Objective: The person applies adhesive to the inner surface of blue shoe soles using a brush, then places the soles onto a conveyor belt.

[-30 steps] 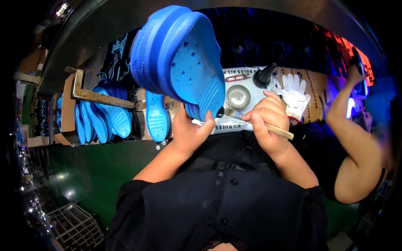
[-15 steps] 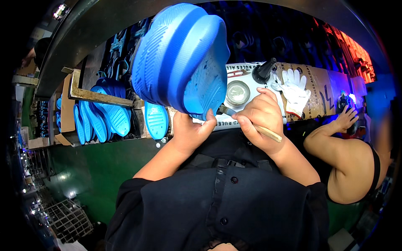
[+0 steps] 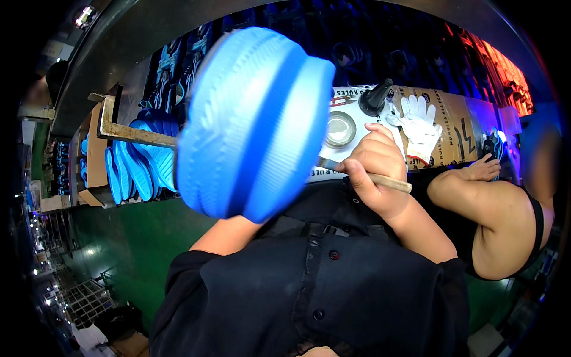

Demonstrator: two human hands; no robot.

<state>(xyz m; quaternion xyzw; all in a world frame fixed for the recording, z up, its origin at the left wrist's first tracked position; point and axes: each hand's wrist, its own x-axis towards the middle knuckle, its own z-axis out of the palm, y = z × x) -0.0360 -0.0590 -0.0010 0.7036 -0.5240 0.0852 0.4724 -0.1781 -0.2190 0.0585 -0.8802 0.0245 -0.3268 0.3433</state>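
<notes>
A thick blue shoe sole with wavy ribbed sides is held up close in front of me, blurred by motion. My left forearm runs up behind it; the sole hides my left hand, which bears it. Just to the right, my right hand is closed round a brush with a pale wooden handle. The brush's head points left at the sole's lower right edge, where its tip is hidden. A round glass dish with pale contents stands on the bench beyond my right hand.
Several blue insoles stand in a row at the left, below a metal bracket. A black cone-shaped bottle and white gloves lie past the dish on cardboard. A co-worker's arm is at the right.
The sole has turned and come lower and nearer, so its side now covers my left hand and the inner face. My right hand and the brush have shifted slightly right.
</notes>
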